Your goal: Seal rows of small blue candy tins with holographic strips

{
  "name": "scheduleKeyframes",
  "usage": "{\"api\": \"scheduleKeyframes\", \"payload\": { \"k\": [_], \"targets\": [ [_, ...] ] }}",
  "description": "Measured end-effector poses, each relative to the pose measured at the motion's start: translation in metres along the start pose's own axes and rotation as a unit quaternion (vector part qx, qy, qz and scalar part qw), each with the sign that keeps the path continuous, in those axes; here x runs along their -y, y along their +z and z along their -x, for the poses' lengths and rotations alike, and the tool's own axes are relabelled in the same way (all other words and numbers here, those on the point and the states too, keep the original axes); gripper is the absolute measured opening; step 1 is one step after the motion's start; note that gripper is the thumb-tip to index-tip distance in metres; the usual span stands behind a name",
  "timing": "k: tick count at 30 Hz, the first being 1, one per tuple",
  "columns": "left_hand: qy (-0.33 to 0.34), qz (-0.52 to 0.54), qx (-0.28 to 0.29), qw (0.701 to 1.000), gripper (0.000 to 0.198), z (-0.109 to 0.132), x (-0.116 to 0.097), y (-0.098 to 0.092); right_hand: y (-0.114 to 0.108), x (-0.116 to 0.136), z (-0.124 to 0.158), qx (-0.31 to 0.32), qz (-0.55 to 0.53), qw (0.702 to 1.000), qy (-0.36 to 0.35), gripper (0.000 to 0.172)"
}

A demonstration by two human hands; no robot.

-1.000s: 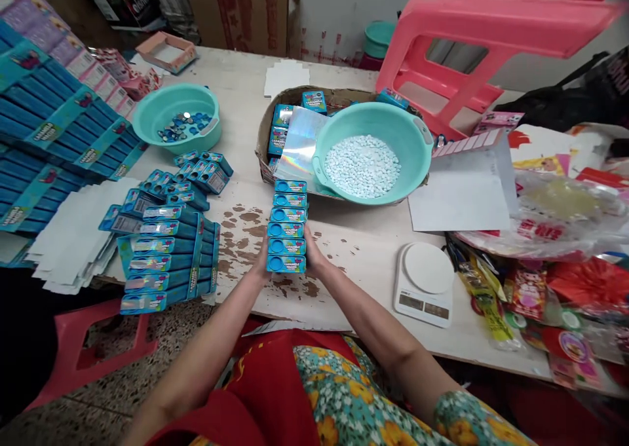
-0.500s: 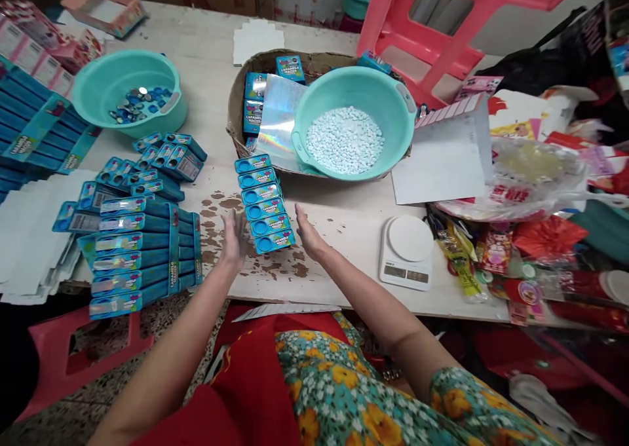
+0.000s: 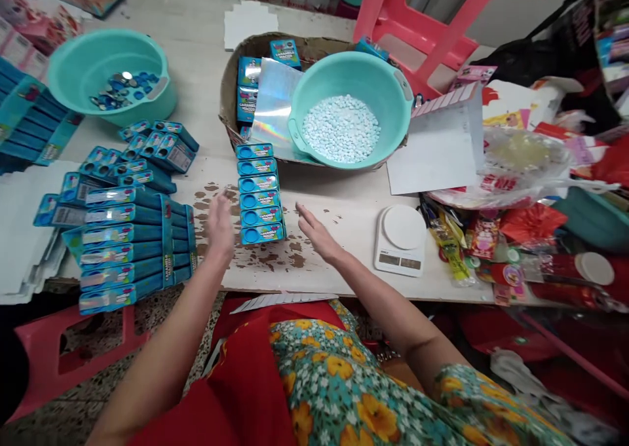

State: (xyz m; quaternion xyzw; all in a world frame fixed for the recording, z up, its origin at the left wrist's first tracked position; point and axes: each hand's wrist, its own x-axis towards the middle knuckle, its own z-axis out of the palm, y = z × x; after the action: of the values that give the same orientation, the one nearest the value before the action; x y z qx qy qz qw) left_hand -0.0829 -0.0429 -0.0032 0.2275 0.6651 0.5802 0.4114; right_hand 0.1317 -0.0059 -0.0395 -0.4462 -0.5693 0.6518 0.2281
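A row of several small blue candy boxes [image 3: 259, 200] stands on the worn patch of the table, each with a round recess at one end of its face and the words "Caramelo Macizo". To its left is my left hand [image 3: 221, 226], flat with fingers stretched out, a little blurred and apart from the boxes. On the other side my right hand [image 3: 314, 231] is held with fingers extended, also clear of the row. Neither hand holds anything. Further left lies a larger banded stack of blue boxes [image 3: 130, 243], with several loose blue boxes [image 3: 167, 148] behind it.
A teal basin of pale candies [image 3: 351, 66] rests on a cardboard carton [image 3: 228, 99]. Another teal basin [image 3: 113, 50] holds small blue and silver pieces. At right are a white kitchen scale [image 3: 400, 240], a plastic bag [image 3: 521, 164] and wrappers. A pink stool [image 3: 376, 14] stands behind.
Both hands have moved slightly apart from the row of boxes, the left one leftward. The row now sits straighter. The whole view has shifted a little.
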Motion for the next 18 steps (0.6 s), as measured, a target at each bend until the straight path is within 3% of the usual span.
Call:
{"api": "scheduleKeyframes", "payload": {
  "k": [2,3,4,6,8,10,13,16,18],
  "targets": [
    [0.126,-0.119,-0.088,0.981,0.026,0.028,-0.005,-0.019,-0.033,-0.002,0.034,0.065,0.031,0.997,0.0,0.058],
    [0.148,-0.167,-0.065,0.973,0.021,0.043,-0.007,-0.025,-0.044,-0.004,0.053,0.108,0.052,0.993,0.001,0.058],
    [0.143,-0.206,0.005,0.968,0.019,0.057,-0.009,-0.028,-0.051,-0.009,0.071,0.147,0.078,0.986,0.004,0.057],
    [0.072,-0.253,0.224,0.938,0.019,0.079,-0.007,-0.023,-0.053,-0.022,0.099,0.182,0.126,0.975,0.02,0.041],
    [-0.005,-0.263,0.425,0.866,0.021,0.087,0.006,-0.007,-0.044,-0.039,0.112,0.15,0.138,0.978,0.055,0.024],
    [-0.022,-0.289,0.529,0.797,0.03,0.085,0.028,0.014,-0.033,-0.056,0.109,0.076,0.118,0.987,0.082,0.025],
    [0.028,-0.403,0.524,0.75,0.025,0.072,0.063,0.037,-0.024,-0.072,0.089,-0.002,0.066,0.994,0.085,0.026],
    [0.061,-0.468,0.481,0.739,0.025,0.061,0.085,0.047,-0.025,-0.079,0.073,-0.043,0.043,0.995,0.075,0.034],
    [0.073,-0.47,0.475,0.74,0.029,0.056,0.091,0.051,-0.027,-0.08,0.069,-0.075,0.105,0.991,0.037,0.038]
  ]
}}
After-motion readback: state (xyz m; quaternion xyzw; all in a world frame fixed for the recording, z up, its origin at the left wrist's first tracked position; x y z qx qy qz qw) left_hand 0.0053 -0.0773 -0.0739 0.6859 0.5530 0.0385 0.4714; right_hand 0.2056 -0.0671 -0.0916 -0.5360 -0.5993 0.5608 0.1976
